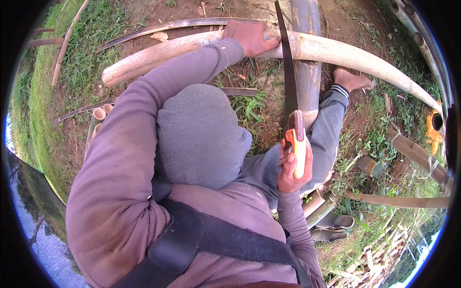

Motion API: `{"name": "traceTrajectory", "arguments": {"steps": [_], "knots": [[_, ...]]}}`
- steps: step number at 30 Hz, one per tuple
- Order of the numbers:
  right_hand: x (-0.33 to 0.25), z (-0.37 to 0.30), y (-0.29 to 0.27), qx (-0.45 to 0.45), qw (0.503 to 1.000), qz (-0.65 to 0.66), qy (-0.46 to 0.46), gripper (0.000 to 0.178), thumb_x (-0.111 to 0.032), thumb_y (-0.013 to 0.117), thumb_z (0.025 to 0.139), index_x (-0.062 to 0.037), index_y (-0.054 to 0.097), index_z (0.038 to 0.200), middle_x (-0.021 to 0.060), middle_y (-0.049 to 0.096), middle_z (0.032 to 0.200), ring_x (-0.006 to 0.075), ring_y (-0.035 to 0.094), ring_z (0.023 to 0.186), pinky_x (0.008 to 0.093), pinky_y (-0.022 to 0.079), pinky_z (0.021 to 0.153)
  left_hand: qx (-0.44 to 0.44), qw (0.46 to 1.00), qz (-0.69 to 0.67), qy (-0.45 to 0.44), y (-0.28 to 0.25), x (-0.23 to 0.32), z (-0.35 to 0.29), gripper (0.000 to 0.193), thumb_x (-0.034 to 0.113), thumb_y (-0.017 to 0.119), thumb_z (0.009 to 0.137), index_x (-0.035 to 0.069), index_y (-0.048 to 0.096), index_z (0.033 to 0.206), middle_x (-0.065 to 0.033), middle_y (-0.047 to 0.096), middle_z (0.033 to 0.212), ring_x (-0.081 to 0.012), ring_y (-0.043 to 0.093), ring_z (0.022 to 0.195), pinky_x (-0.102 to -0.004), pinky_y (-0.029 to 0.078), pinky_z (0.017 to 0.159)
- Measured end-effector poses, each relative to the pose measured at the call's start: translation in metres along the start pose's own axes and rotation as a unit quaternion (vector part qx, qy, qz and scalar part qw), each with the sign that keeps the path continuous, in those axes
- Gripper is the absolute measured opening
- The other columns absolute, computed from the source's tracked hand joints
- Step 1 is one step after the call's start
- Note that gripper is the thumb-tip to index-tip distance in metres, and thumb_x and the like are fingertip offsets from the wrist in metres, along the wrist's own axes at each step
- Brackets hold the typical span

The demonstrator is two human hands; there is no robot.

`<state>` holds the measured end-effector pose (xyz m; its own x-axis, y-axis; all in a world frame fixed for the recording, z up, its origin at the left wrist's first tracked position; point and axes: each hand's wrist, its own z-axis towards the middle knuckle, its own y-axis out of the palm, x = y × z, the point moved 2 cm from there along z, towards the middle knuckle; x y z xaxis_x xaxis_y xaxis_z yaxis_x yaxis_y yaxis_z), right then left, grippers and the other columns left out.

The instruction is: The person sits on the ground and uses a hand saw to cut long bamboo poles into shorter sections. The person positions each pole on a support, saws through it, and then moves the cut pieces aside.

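Note:
A long pale bamboo pole [336,50] lies crosswise over a thicker, darker bamboo log [307,84]. On the pole, left of where the two cross, my left hand [249,37] presses down with its fingers wrapped over the top. My right hand [294,169] grips the orange and yellow handle of a handsaw [290,81]. Its long dark blade points away from me and passes over the pole just right of my left hand. Whether the teeth have entered the bamboo I cannot tell. My bare foot [353,80] rests on the ground right of the log, below the pole.
Split bamboo strips [177,24] lie beyond the pole on the left. Cut bamboo tubes [98,115] stand at my left, with more short pieces [370,166] at the right. Rubber boots [336,222] lie at the lower right, near a heap of bamboo offcuts [374,264].

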<state>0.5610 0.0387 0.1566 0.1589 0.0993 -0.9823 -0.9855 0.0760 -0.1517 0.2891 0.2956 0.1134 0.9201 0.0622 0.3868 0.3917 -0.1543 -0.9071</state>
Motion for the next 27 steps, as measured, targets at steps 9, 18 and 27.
{"name": "traceTrajectory", "arguments": {"steps": [9,18,27], "knots": [[-0.007,0.051,0.031,-0.006,0.999,-0.046,0.022,0.053,-0.018,0.07,0.106,0.0111,0.055,0.146,0.0227,0.072,0.133,0.0271,0.072,0.119,0.0365,0.061,0.098,0.026,0.999,0.033,0.01,0.004,-0.006,0.006,0.081,0.076,0.05,0.092,0.008,0.073,0.128,-0.0168,0.08,0.112,-0.032,0.075,0.111,-0.0543,0.04,0.108],[0.01,0.055,0.034,-0.008,0.989,-0.151,-0.002,0.057,-0.015,0.073,0.103,0.0105,0.052,0.15,0.0236,0.073,0.131,0.028,0.076,0.112,0.0372,0.06,0.096,0.013,0.999,-0.026,0.044,0.008,-0.01,0.004,0.082,0.072,0.05,0.096,0.002,0.07,0.132,-0.0212,0.08,0.112,-0.0395,0.076,0.107,-0.0474,0.052,0.102],[-0.026,0.087,0.05,-0.037,0.995,-0.016,0.086,0.07,-0.039,0.069,0.107,0.0067,0.045,0.156,0.0137,0.071,0.115,0.0076,0.061,0.07,0.0243,0.056,0.067,0.151,0.964,-0.036,0.218,-0.04,-0.114,-0.046,0.075,0.056,0.076,0.095,0.013,0.055,0.153,-0.0189,0.066,0.142,-0.0402,0.062,0.132,-0.0523,0.047,0.114]]}}
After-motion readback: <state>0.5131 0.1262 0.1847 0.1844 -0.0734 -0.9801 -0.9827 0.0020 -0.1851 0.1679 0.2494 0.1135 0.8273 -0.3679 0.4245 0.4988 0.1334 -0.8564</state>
